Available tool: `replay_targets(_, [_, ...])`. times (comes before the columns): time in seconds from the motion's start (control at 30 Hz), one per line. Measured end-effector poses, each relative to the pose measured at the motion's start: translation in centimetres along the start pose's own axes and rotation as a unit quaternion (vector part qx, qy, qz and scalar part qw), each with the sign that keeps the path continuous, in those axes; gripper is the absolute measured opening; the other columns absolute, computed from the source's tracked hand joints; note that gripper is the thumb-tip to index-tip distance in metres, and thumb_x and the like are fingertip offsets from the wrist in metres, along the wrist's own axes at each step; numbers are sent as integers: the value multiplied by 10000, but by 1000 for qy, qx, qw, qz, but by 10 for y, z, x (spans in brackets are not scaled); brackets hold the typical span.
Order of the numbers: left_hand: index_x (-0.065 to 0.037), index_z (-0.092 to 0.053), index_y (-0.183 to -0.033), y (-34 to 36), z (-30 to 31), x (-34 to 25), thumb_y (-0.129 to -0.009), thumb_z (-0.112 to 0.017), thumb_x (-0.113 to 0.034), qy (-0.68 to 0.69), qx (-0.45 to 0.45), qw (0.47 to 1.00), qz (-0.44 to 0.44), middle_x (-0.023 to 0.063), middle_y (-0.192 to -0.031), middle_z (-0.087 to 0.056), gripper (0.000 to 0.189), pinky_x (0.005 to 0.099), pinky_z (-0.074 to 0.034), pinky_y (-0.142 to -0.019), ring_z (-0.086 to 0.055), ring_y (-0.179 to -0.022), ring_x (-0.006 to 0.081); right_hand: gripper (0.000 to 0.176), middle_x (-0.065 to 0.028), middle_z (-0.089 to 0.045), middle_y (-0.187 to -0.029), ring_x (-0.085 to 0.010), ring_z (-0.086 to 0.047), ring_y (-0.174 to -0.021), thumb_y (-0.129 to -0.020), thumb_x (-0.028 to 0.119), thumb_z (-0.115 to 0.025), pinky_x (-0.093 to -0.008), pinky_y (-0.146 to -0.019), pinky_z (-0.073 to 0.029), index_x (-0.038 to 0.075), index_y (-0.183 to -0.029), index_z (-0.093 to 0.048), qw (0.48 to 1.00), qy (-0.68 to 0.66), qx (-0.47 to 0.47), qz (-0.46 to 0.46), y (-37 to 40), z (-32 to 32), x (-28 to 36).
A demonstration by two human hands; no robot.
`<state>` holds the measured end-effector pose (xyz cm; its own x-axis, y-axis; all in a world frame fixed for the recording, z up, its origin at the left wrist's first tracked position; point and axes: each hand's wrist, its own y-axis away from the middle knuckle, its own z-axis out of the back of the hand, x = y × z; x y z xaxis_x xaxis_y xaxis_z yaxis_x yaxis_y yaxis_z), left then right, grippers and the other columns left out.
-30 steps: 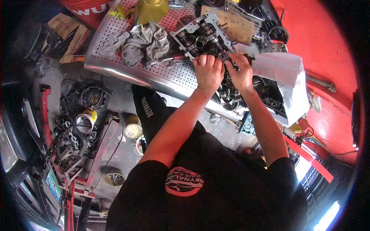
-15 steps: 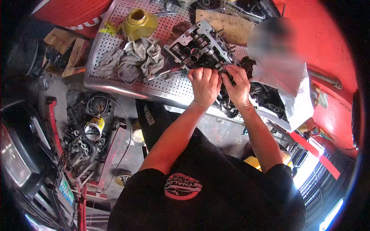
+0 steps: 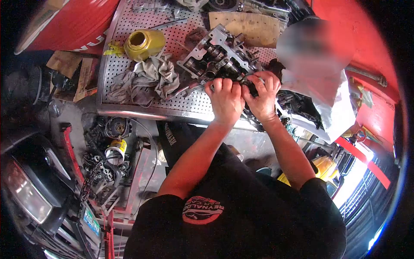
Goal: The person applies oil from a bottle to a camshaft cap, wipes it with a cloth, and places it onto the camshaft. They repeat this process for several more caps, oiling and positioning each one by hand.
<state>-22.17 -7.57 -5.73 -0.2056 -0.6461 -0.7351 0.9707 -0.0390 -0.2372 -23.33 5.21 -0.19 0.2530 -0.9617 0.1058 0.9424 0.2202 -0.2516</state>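
A metal engine cylinder head (image 3: 222, 54), its camshaft parts showing, lies tilted on the perforated metal workbench (image 3: 189, 101). My left hand (image 3: 227, 101) is closed over the near edge of the cylinder head, knuckles up and fingertips hidden. Right beside it, my right hand (image 3: 264, 96) has its fingers bent and thumb drawn in at the near right corner. Whatever lies between those fingers is too dark and covered to make out. A crumpled grey rag (image 3: 148, 82) rests left of the cylinder head, with a wrench (image 3: 183, 90) between them.
Behind the rag stands a yellow plastic container (image 3: 144, 43). Cardboard (image 3: 246, 28) lies at the back. To the right, dark metal parts (image 3: 299, 105) sit by a white sheet (image 3: 336, 112). A car (image 3: 32, 185) and loose parts on the floor occupy the left. One area is blurred.
The view has shifted slightly, so the bench and floor items sit differently in frame. My right hand's fingers are more bent; both hands stay at the cylinder head's near edge.
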Motion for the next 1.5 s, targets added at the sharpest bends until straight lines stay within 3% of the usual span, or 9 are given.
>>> replay_targets(0.2, [-126,-654,-811,3,-4,9,-739,-752,-222,48,-49,997,42,48,-887,-588,155,532,-373,-865,-528,-951,299,356,-151,-568,-1223,-358,-557,-1136,-755,188,-802,-453,-982,-466,85,-1078,-691,974,-190,45,-112,10,-7,-11])
replay_targets(0.3, [-137,-661,-744,-5,-9,13,-729,-784,-248,81,-34,993,77,32,-824,-608,167,526,-374,-830,-544,-915,300,367,-157,-570,-1249,-366,-582,-1119,-762,169,-781,-436,-961,-485,57,-1097,-681,978,-183,42,-89,14,-7,-15])
replay_targets(0.6, [-133,-647,-685,-9,-14,2,-713,-791,-310,-20,-32,996,81,41,-796,-611,230,641,-357,-896,-558,-882,311,329,-154,-606,-1200,-362,-583,-1095,-752,124,-753,-432,-959,-473,36,-1058,-670,973,-209,-17,-92,16,-14,-17])
replay_targets(0.8, [-122,-644,-678,-7,-15,-3,-768,-738,-304,-54,-15,996,72,49,-795,-604,223,656,-353,-896,-556,-896,320,324,-152,-604,-1197,-355,-580,-1070,-770,106,-743,-445,-931,-467,52,-1084,-683,978,-194,-32,-66,20,-17,-18])
replay_targets(0.93, [-100,-632,-709,-7,-15,-7,-800,-702,-265,-86,-12,996,37,75,-858,-588,201,616,-371,-885,-545,-927,319,355,-151,-591,-1193,-351,-571,-1080,-789,96,-727,-448,-944,-458,109,-1144,-702,982,-182,-18,-37,18,-15,-22])
replay_targets(0.97, [-84,-635,-758,-3,-14,-9,-807,-700,-252,-90,-18,995,27,83,-887,-585,186,571,-396,-864,-540,-947,318,364,-150,-588,-1192,-351,-568,-1085,-794,95,-724,-448,-950,-455,126,-1157,-706,983,-180,-9,-32,19,-15,-22])
replay_targets(1.2, [-75,-645,-919,15,-33,7,-789,-721,-179,23,-91,996,2,95,-1001,-590,183,494,-433,-802,-539,-975,335,341,-140,-584,-1186,-339,-554,-1110,-806,155,-733,-442,-968,-444,149,-1147,-720,988,-150,-7,-40,18,-19,-20])
replay_targets(1.33, [-58,-650,-957,19,-48,2,-756,-743,-113,117,-175,976,48,113,-1024,-592,229,512,-437,-836,-534,-991,358,306,-129,-596,-1162,-329,-562,-1101,-804,168,-744,-445,-961,-448,141,-1109,-732,983,-171,-20,-57,20,-24,-20])
replay_targets(1.5, [-51,-649,-934,22,-38,7,-748,-768,-120,105,-149,983,30,128,-1000,-601,231,518,-448,-826,-535,-977,370,300,-134,-620,-1118,-326,-628,-1010,-766,137,-783,-422,-886,-526,140,-1064,-745,983,-174,-44,-31,15,-25,-20])
